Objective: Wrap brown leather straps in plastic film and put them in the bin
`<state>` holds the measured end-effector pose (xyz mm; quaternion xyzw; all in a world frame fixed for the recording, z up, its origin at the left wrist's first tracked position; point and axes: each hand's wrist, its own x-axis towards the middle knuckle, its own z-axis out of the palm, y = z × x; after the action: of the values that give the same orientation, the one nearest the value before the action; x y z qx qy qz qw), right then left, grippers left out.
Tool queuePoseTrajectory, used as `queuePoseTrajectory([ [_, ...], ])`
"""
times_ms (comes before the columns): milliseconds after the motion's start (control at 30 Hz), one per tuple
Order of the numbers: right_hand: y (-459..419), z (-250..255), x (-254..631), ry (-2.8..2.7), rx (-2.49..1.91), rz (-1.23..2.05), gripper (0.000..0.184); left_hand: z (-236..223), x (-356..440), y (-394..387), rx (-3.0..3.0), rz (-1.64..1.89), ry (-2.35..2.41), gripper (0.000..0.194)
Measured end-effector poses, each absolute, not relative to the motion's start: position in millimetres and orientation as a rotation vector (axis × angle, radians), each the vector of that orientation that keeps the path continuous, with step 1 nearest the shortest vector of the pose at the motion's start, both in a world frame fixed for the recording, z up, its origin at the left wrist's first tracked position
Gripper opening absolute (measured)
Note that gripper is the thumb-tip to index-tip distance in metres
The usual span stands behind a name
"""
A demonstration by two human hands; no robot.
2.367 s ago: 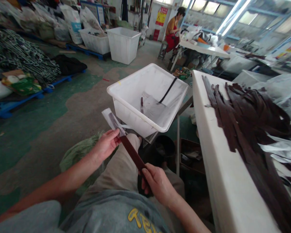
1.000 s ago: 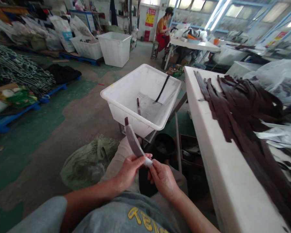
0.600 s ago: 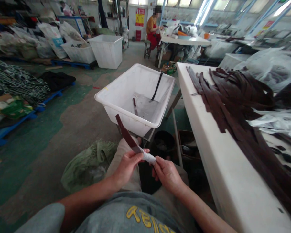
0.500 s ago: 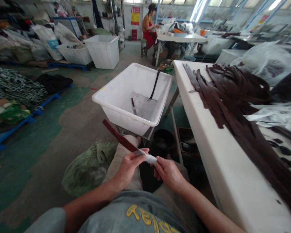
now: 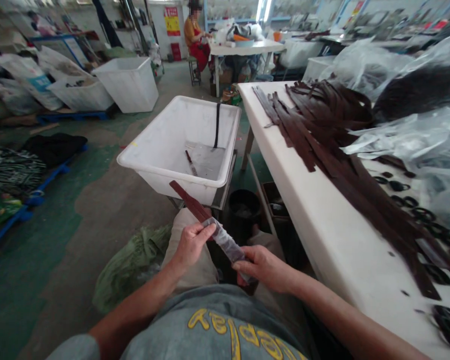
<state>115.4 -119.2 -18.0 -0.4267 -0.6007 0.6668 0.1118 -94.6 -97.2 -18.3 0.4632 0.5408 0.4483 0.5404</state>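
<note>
A dark brown strap [image 5: 192,204] runs diagonally between my hands over my lap, its far end sticking out bare past my left hand. A clear plastic sleeve [image 5: 225,240] covers the stretch between the hands. My left hand [image 5: 191,243] pinches the strap at the sleeve's upper edge, thumb on top. Lower down, my right hand [image 5: 260,267] is closed around the sleeved part near its near end. Just beyond the strap's tip stands a white plastic tub [image 5: 161,175], with a similar sleeved strap [image 5: 191,162] lying on its floor.
To the right, a white table [image 5: 285,170] carries a pile of brown straps [image 5: 322,135], plastic bags [image 5: 367,65] and several black rings [image 5: 423,215]. A black bucket [image 5: 244,205] stands below. At left lies a green sack [image 5: 129,265]. A person [image 5: 195,40] sits at the back.
The plastic sleeve was bunched up between my hands and now lies stretched along the strap. My right hand has moved down and slightly right. The view has turned rightward.
</note>
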Motion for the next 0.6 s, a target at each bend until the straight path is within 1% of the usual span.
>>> queuePoseTrajectory([
  [67, -128.6, -17.7, 134.1, -1.845, -1.293, 1.943, 0.019, -19.0, -99.2, -92.3, 1.052, 1.121, 1.3, 0.022],
  [133, -135.6, -16.6, 151.4, -1.958, -1.342, 1.843, 0.018, -21.0, -99.8, -91.0, 1.03, 1.143, 1.317, 0.024],
  [267, -134.2, -6.9, 160.0, -1.98, -1.341, 1.664, 0.017, -24.8, -81.4, -98.7, 1.03, 1.048, 1.301, 0.025],
  [400, -110.1, 2.4, 137.9, -1.788, -1.223, 1.702, 0.019, -25.3, -52.7, -103.6, 1.068, 0.989, 1.212, 0.024],
  [467, -93.6, 4.2, 126.4, -1.739, -1.206, 1.753, 0.023, -23.4, -46.8, -99.2, 1.063, 1.01, 1.203, 0.024],
  [533, -76.5, 7.6, 119.2, -1.735, -1.219, 1.778, 0.029, -19.3, -51.6, -90.0, 0.988, 1.104, 1.217, 0.021],
  [600, -59.6, 14.0, 116.1, -1.767, -1.238, 1.781, 0.032, -15.6, -67.3, -75.3, 0.809, 1.24, 1.214, 0.025],
])
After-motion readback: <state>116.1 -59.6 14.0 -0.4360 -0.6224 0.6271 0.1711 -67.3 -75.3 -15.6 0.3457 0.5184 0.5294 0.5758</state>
